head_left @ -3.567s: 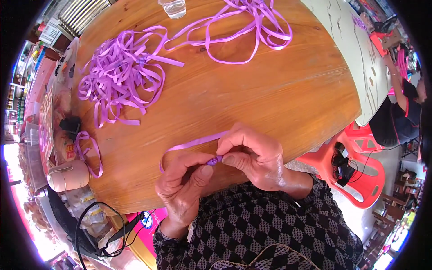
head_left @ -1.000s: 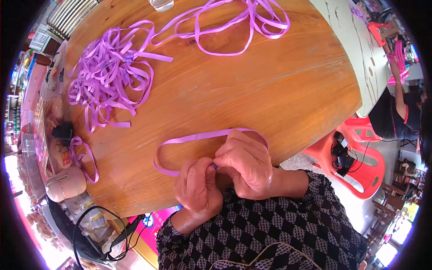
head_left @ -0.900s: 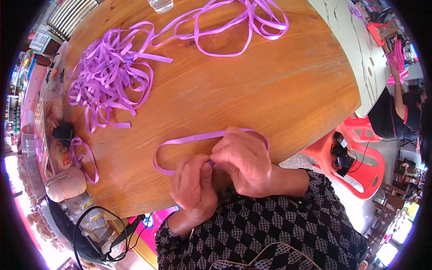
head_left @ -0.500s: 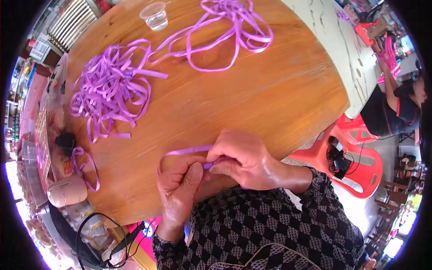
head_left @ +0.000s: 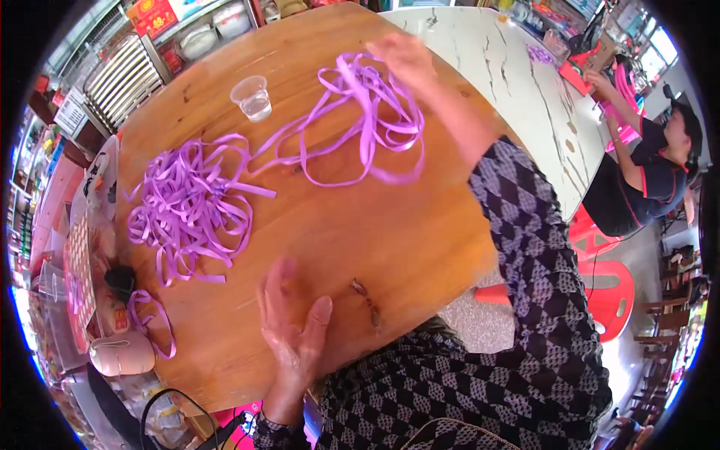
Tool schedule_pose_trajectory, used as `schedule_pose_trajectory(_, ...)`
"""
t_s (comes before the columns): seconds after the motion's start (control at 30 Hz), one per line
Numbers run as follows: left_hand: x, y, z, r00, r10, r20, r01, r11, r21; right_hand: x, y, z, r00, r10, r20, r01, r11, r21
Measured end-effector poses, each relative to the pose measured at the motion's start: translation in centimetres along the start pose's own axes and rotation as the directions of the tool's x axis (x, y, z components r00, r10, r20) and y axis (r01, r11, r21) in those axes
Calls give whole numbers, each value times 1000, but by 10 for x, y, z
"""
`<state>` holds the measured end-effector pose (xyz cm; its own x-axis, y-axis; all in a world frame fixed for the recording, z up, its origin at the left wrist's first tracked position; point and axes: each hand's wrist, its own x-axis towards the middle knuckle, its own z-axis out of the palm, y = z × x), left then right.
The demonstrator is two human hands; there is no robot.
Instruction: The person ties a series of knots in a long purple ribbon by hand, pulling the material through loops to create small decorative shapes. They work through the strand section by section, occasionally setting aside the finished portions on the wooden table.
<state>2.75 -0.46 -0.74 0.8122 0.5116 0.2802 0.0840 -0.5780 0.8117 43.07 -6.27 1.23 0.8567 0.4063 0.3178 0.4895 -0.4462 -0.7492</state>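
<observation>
Right hand (head_left: 405, 61) moved near ribbon (head_left: 368, 135), grip unclear; left hand (head_left: 291, 327) spread; red chair (head_left: 607, 301) beside wooden table (head_left: 322, 232).

A busy workroom, to judge by the purple ribbon (head_left: 180, 195) heaped on a wooden counter (head_left: 337, 232) and by another person (head_left: 637, 184) at a white marbled counter (head_left: 540, 101), hands near a red box (head_left: 575, 78). Crowded shelves (head_left: 26, 180) line the left side and red packages (head_left: 152, 16) stand at the upper left; it may be a shop too, but the rim is too blurred to tell. A red plastic chair (head_left: 611, 279) stands to the right.
</observation>
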Motion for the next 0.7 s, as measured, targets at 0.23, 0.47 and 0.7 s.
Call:
schedule_pose_trajectory(0.23,-6,-16,9,999,0,-51,5,994,110,-4,-29,76,981,130,143,-33,840,-542)
schedule_pose_trajectory(0.47,-3,-24,13,997,-2,-82,15,988,152,45,56,23,993,-47,104,98,814,-572)
schedule_pose_trajectory(0.7,-1,-29,11,998,1,-69,12,981,192,12,84,-37,993,-44,113,104,785,-610)
